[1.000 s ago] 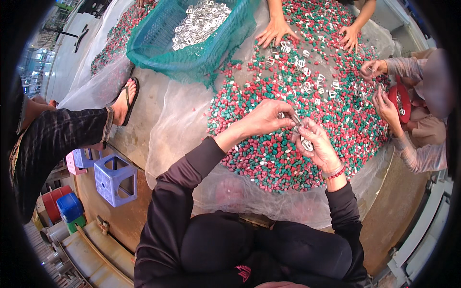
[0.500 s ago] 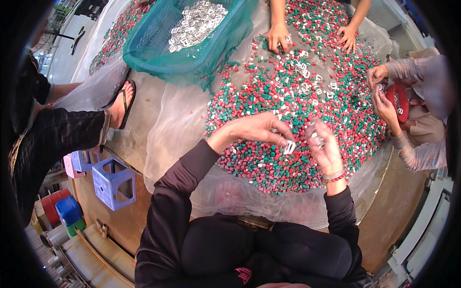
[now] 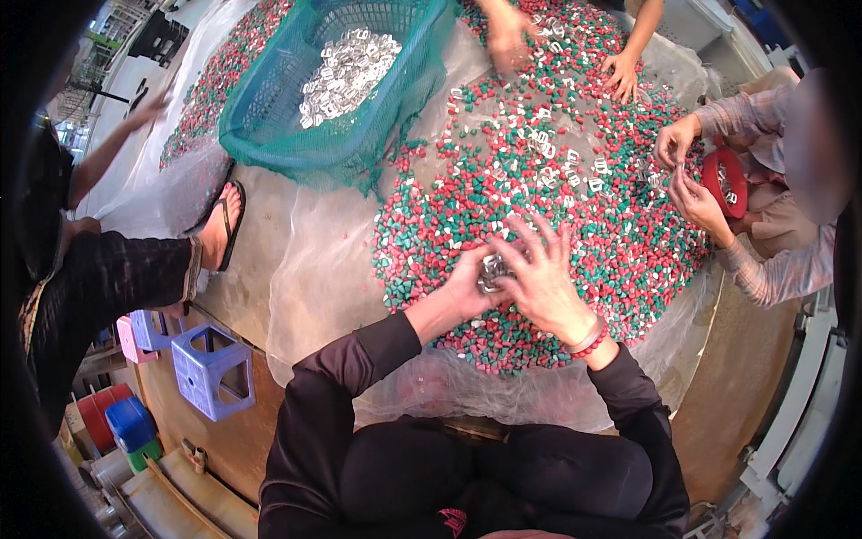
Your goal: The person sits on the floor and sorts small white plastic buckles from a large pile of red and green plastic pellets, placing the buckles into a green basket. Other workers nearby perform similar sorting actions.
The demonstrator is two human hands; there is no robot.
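Observation:
My left hand [image 3: 469,286] is cupped around a small cluster of silvery metal buckles [image 3: 492,272]. Close against it, my right hand [image 3: 546,289] has its fingers spread, with the thumb near the buckles; I see nothing held in it. Both hands are over a wide layer of small red, green and white pebble-like pieces [image 3: 431,238]. More loose buckles [image 3: 541,141] lie among the pieces beyond my hands. A bracelet [image 3: 590,341] circles my right wrist.
A teal netted basket [image 3: 260,121] holding many buckles [image 3: 348,76] stands at the far left. Co-workers' hands [image 3: 620,75] touch the pieces at the back. A person at right has a red bowl [image 3: 732,211]. Purple stool [image 3: 202,377] and a sandalled foot [image 3: 229,225] are at left.
My two hands have come together; the right moved left, its fingers spreading. The buckle at my left fingertips is now among those in the left palm. A co-worker's hand at the back moved and blurs.

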